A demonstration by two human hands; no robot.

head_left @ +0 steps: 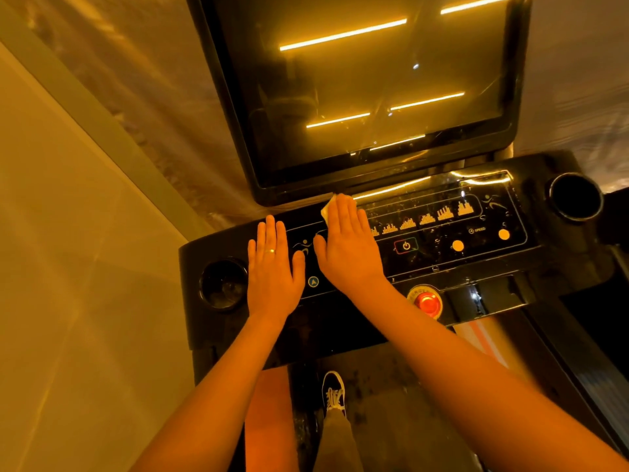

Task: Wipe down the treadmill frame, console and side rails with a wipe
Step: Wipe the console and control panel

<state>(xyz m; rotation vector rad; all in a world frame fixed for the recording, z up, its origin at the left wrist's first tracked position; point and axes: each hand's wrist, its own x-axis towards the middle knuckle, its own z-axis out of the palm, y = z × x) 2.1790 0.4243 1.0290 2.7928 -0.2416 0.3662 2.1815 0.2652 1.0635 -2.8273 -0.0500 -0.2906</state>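
The black treadmill console point(442, 253) fills the middle of the view, with a glossy button panel and a dark screen point(374, 90) tilted up behind it. My right hand point(347, 243) lies flat with straight fingers on the panel's left part and presses a pale wipe point(332, 204) beneath it; only the wipe's far edge shows past my fingertips. My left hand point(272, 267), wearing a ring, rests flat and open on the console's left end, beside the right hand.
Round cup holders sit at the console's left point(223, 284) and right point(575, 197) ends. A red stop button point(427, 301) is at the front centre. The right side rail point(578, 352) runs down to the right. My shoe point(333, 391) stands on the belt below. A wall is at left.
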